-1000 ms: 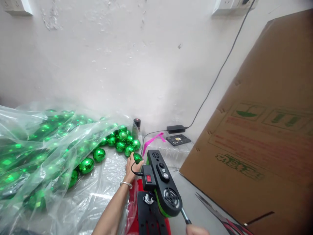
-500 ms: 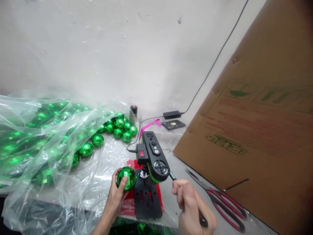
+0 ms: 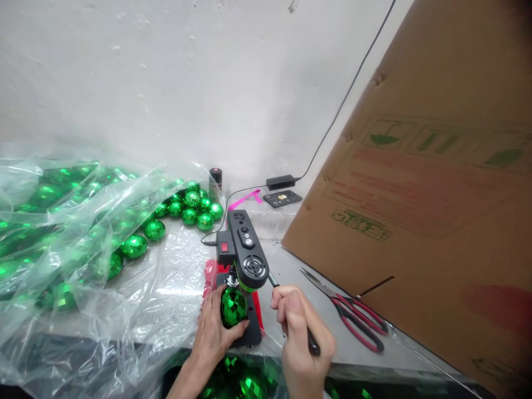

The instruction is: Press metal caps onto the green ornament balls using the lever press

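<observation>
My left hand [image 3: 214, 324] is wrapped round a shiny green mirror-ball ornament [image 3: 234, 306]. It holds the ball over the black slotted base plate [image 3: 252, 331], under the front end of a small black bench machine [image 3: 248, 244]. Whether the ball touches the machine's underside I cannot tell. My right hand [image 3: 303, 335] is closed on the machine's lever [image 3: 273, 279], a metal rod with a black grip. A switch box [image 3: 225, 247] with a red rocker sits on the machine's left side. Red sheeting [image 3: 210, 272] lies beneath the base.
Clear plastic sheeting [image 3: 178, 293] covers many green balls [image 3: 133, 246] on the left. Red-handled scissors [image 3: 347, 316] lie at right before a large cardboard box [image 3: 415, 233]. Behind are a power adapter [image 3: 280, 182], a phone-like black slab [image 3: 282, 198] and a dark cylinder [image 3: 215, 178]. More balls [image 3: 253, 385] show below the edge.
My left hand has carried the green ball rightward from beside the base plate to under the machine's front end. My right hand stays on the lever. The whole view has shifted slightly.
</observation>
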A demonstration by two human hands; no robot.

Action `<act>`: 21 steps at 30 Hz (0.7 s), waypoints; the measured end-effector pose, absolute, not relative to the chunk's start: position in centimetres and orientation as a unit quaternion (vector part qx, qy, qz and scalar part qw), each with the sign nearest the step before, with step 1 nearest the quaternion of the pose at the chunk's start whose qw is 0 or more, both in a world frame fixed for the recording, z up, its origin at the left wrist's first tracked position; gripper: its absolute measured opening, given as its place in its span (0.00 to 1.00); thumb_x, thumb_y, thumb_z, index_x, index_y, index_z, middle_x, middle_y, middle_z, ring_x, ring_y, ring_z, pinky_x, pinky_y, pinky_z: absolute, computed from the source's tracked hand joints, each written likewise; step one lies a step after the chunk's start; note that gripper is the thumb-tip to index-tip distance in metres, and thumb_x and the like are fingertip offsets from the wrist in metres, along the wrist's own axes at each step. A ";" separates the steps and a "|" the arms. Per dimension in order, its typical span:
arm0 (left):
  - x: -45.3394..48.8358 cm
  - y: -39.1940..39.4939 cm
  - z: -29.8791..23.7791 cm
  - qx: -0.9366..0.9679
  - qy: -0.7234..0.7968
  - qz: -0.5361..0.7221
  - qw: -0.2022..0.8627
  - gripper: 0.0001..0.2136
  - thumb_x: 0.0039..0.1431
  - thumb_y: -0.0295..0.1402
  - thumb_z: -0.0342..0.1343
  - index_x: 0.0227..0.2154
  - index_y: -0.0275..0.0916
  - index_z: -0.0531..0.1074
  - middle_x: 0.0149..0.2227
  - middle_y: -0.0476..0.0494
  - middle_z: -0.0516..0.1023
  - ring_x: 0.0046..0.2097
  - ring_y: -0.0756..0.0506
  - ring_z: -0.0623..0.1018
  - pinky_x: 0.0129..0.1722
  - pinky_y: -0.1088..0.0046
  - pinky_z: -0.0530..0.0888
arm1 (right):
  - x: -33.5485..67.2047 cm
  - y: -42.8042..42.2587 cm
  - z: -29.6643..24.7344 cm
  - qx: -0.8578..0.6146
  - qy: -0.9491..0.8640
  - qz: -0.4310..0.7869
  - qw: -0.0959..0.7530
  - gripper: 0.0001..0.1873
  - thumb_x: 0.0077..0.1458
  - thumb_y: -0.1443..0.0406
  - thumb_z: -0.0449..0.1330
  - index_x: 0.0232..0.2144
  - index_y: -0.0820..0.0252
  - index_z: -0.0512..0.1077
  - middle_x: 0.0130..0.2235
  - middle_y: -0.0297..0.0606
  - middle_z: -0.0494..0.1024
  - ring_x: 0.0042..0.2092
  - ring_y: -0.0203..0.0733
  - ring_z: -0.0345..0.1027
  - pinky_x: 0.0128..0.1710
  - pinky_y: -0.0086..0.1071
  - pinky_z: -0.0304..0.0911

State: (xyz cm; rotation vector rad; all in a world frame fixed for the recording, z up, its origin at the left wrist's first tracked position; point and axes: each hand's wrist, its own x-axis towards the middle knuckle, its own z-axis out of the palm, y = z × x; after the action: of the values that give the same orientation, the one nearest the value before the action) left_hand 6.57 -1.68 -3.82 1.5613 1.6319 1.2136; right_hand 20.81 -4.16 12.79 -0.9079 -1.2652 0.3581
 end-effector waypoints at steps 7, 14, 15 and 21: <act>8.2 -0.9 -3.8 0.594 0.608 0.461 0.256 0.34 0.42 0.37 0.70 0.57 0.39 0.75 0.50 0.35 0.83 0.56 0.24 0.83 0.60 0.35 0.79 | 20.7 -4.0 13.4 -0.413 -0.567 0.162 0.694 0.26 0.79 0.61 0.53 0.24 0.56 0.64 0.25 0.32 0.69 0.26 0.33 0.58 0.22 0.29 0.51; 7.7 -1.6 -3.7 0.608 0.576 0.472 0.274 0.35 0.39 0.33 0.71 0.56 0.38 0.74 0.52 0.33 0.82 0.57 0.24 0.83 0.60 0.39 0.80 | 20.6 -3.9 13.4 -0.413 -0.559 0.158 0.701 0.27 0.78 0.60 0.54 0.22 0.56 0.63 0.25 0.33 0.69 0.26 0.34 0.59 0.21 0.29 0.51; 7.6 -1.6 -3.5 0.615 0.570 0.466 0.282 0.35 0.38 0.32 0.72 0.56 0.38 0.74 0.52 0.33 0.82 0.57 0.24 0.82 0.60 0.38 0.80 | 20.6 -3.9 13.5 -0.414 -0.558 0.159 0.701 0.27 0.78 0.60 0.54 0.22 0.56 0.63 0.25 0.33 0.69 0.25 0.34 0.58 0.21 0.29 0.51; 8.0 -1.1 -3.1 0.602 0.550 0.432 0.385 0.37 0.41 0.34 0.72 0.60 0.39 0.74 0.56 0.34 0.82 0.58 0.27 0.82 0.63 0.38 0.78 | 20.6 -4.0 13.3 -0.415 -0.559 0.167 0.698 0.26 0.79 0.62 0.53 0.24 0.57 0.63 0.26 0.32 0.69 0.25 0.32 0.55 0.22 0.28 0.50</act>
State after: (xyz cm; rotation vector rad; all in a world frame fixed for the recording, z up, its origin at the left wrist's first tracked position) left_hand 8.01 -1.05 -3.10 1.5348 1.4010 1.1002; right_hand 20.61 -4.03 13.29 -0.9245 -1.2472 0.3717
